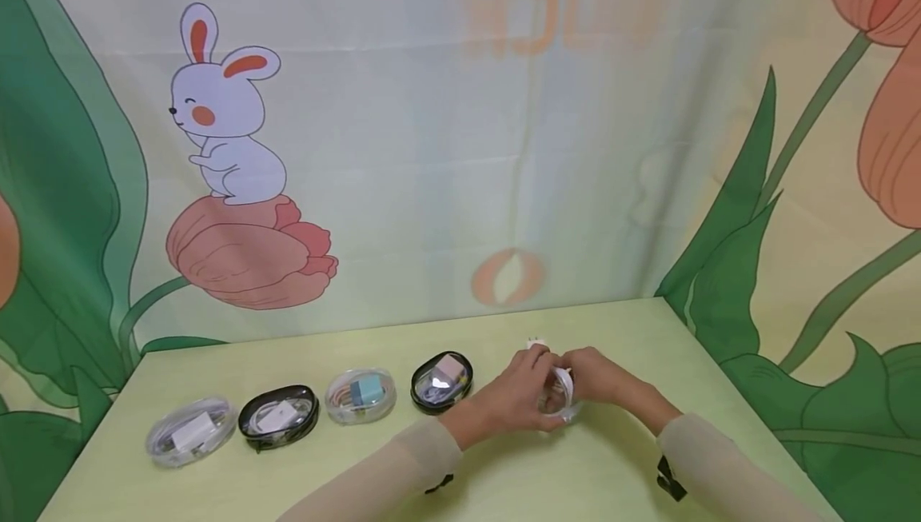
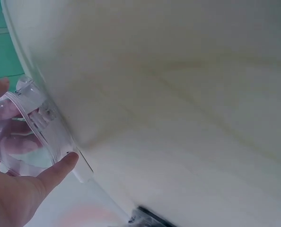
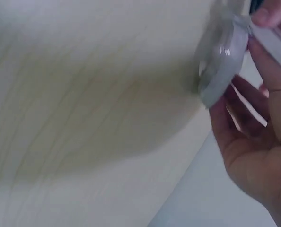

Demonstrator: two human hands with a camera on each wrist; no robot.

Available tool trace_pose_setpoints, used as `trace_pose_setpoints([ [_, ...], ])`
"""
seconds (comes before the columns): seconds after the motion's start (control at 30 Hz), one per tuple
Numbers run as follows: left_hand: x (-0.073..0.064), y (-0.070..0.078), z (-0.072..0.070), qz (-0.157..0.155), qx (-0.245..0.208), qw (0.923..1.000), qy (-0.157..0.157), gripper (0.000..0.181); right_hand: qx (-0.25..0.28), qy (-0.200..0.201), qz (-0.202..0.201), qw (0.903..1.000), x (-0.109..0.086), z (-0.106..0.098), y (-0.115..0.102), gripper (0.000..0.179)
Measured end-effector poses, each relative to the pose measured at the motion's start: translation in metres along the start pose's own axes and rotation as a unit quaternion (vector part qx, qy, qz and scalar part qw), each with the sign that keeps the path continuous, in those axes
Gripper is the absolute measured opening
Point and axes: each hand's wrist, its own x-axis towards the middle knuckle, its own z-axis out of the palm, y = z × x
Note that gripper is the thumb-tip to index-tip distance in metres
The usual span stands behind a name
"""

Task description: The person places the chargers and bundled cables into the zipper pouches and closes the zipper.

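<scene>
Both hands hold a clear rounded case (image 1: pixel 554 400) at the right of the table, close above its surface. My left hand (image 1: pixel 514 394) grips the case from the left, with its fingers over the top and its thumb at the near edge. In the left wrist view, the case (image 2: pixel 46 127) shows a whitish band along its side. My right hand (image 1: pixel 593 374) grips the opposite side. The right wrist view shows its curled fingers against the case (image 3: pixel 223 61) and a pale strip beside the thumb. A white plug (image 1: pixel 534 342) pokes out just beyond the left hand.
A row of cases with chargers and cables lies to the left: a clear one (image 1: pixel 191 432), a black-edged one (image 1: pixel 279 418), a clear one with a blue charger (image 1: pixel 361 396), and a black-edged one with a pink charger (image 1: pixel 442 382). A printed curtain (image 1: pixel 403 186) hangs behind the table.
</scene>
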Motion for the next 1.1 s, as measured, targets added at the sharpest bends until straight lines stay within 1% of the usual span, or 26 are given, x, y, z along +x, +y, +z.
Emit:
trace_pose_setpoints([
  [0.1,-0.002,-0.002,-0.003,-0.012,0.005,0.9999,-0.009,0.077,0.052,-0.012,0.006,0.9985,0.000,-0.006,0.008,0.029],
  [0.17,-0.004,-0.003,-0.005,-0.024,0.000,0.9995,-0.020,0.077,0.077,-0.004,0.013,0.9970,0.002,-0.009,0.015,0.029],
  [0.23,-0.005,-0.004,-0.007,-0.035,-0.005,0.9991,-0.026,0.077,0.087,0.008,0.015,0.9961,0.006,-0.011,0.022,0.031],
  [0.37,-0.008,-0.006,-0.011,-0.040,-0.013,0.9986,-0.030,0.076,0.079,0.028,0.014,0.9964,0.020,-0.005,0.038,0.044],
  [0.5,-0.008,-0.007,-0.012,-0.030,-0.003,0.9992,-0.028,0.077,0.075,0.024,0.007,0.9969,0.031,0.001,0.047,0.058],
  [0.6,-0.008,-0.007,-0.012,-0.031,0.007,0.9991,-0.028,0.079,0.060,0.012,-0.009,0.9981,0.037,0.003,0.051,0.058],
  [0.73,-0.009,-0.008,-0.013,-0.043,-0.001,0.9985,-0.034,0.084,0.041,0.000,-0.034,0.9986,0.042,0.002,0.053,0.052],
  [0.8,-0.009,-0.008,-0.013,-0.049,-0.001,0.9980,-0.040,0.086,0.043,-0.007,-0.040,0.9983,0.042,0.002,0.053,0.048],
  [0.87,-0.009,-0.009,-0.012,-0.053,0.005,0.9975,-0.046,0.087,0.043,-0.010,-0.043,0.9981,0.042,0.001,0.053,0.045],
  [0.97,-0.009,-0.009,-0.011,-0.055,0.013,0.9973,-0.046,0.088,0.050,-0.011,-0.043,0.9977,0.042,0.000,0.054,0.048],
  [1.1,-0.009,-0.010,-0.010,-0.054,0.011,0.9975,-0.044,0.086,0.070,-0.013,-0.024,0.9971,0.040,0.003,0.056,0.054],
])
